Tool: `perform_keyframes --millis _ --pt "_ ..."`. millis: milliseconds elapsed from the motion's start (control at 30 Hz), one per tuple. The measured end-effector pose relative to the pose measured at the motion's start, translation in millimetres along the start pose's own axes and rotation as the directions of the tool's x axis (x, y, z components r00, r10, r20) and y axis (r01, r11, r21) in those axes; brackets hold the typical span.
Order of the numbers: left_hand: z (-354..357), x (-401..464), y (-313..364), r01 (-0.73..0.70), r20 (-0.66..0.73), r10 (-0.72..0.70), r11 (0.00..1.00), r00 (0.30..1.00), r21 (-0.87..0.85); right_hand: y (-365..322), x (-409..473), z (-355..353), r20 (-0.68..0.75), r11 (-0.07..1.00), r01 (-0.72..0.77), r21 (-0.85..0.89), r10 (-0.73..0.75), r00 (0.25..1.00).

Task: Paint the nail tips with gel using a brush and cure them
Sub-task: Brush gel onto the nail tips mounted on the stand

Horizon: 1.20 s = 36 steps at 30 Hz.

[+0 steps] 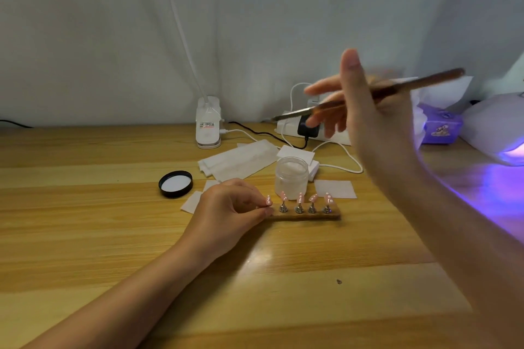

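Table (85, 235): pale wood with long grain bands and a glossy finish.
Stand (304, 216): narrow brown strip lying flat on the table, bearing a row of small conical metal holders.
Nail tips (300, 199): five pink tips with white dots, one on each holder, set upright along the stand.
Jar (291, 178): small frosted cylinder, lid off, whitish contents, just behind the stand.
Lid (175, 183): round, black rim, white liner facing up, lying left of the jar.
Wipes (241, 160): thin white squares and folded sheets, scattered flat around the jar.
Curing lamp (499, 127): white domed housing at the far right, casting violet light on the table.
Left hand (232, 208): resting on the table, fingers curled, thumb and forefinger pinching the leftmost holder at the stand's left end.
Right hand (368, 110): raised well above the table, motion-blurred; thumb upright, fingers loosely spread, gripping the brush.
Brush (425, 83): slender, dark reddish-brown handle with a metallic ferrule, held nearly level, tip toward the left.
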<state>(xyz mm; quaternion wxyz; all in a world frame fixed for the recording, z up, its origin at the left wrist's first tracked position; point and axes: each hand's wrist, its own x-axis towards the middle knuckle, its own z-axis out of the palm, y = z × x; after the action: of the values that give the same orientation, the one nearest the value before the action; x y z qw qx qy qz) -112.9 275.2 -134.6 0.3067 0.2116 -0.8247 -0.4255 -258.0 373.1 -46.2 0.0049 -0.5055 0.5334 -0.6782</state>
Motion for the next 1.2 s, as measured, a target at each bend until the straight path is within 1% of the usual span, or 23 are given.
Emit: perform_keyframes --millis 67,133,167,200,267,333,400,467,533,600,700,833,1000,1133,1200 --pt "1 -1 0 -0.02 -0.009 0.021 1.0 1.0 0.016 5 -21 8 0.09 0.994 0.105 0.005 -0.105 0.99" --pt "1 -1 0 -0.045 -0.008 0.046 0.999 0.999 0.024 21 -46 10 0.159 0.967 0.241 -0.081 -0.226 0.961" --pt "1 -1 0 -0.054 -0.005 0.054 0.998 0.999 0.021 30 -57 9 0.167 0.948 0.284 -0.142 -0.26 0.951" --pt "1 -1 0 -0.058 -0.001 0.058 0.998 0.998 0.015 38 -66 6 0.149 0.936 0.285 -0.204 -0.258 0.955" --pt "0 -1 0 -0.056 0.001 0.056 0.998 0.998 -0.004 47 -76 2 0.077 0.944 0.209 -0.256 -0.196 0.978" --pt "-1 0 1 -0.037 -0.01 0.036 0.998 0.999 -0.05 48 -77 -1 0.018 0.975 0.091 -0.205 -0.089 0.996" --pt "-1 0 2 -0.021 -0.023 0.019 0.994 1.0 -0.106 48 -77 0 0.02 0.982 0.021 -0.185 -0.017 1.0" --pt "-1 0 4 -0.012 -0.034 0.008 0.991 0.999 -0.136 48 -79 1 0.063 0.983 0.032 -0.18 -0.021 0.998" --pt "-1 1 4 -0.011 -0.042 0.005 0.989 0.999 -0.148 48 -81 3 0.082 0.978 0.094 -0.186 -0.08 0.993" --pt "-1 1 3 -0.008 -0.045 0.001 0.987 0.999 -0.158 49 -81 4 0.08 0.973 0.126 -0.191 -0.113 0.99" --pt "0 2 1 0.006 -0.035 -0.013 0.984 0.999 -0.18 51 -80 4 0.066 0.975 0.132 -0.18 -0.122 0.99" --pt "0 3 0 0.012 -0.013 -0.015 0.984 1.0 -0.179 54 -81 4 0.067 0.965 0.153 -0.211 -0.142 0.988" --pt "0 4 -1 0.001 -0.016 -0.004 0.986 1.0 -0.169 56 -81 5 0.111 0.965 0.143 -0.22 -0.121 0.986" --pt "0 4 -2 -0.002 -0.015 -0.001 0.986 1.0 -0.168 57 -83 2 0.071 0.989 0.044 -0.14 -0.034 0.997" --pt "0 4 -2 -0.001 -0.014 -0.001 0.985 1.0 -0.171 56 -82 3 0.055 0.99 0.029 -0.14 -0.022 0.998"
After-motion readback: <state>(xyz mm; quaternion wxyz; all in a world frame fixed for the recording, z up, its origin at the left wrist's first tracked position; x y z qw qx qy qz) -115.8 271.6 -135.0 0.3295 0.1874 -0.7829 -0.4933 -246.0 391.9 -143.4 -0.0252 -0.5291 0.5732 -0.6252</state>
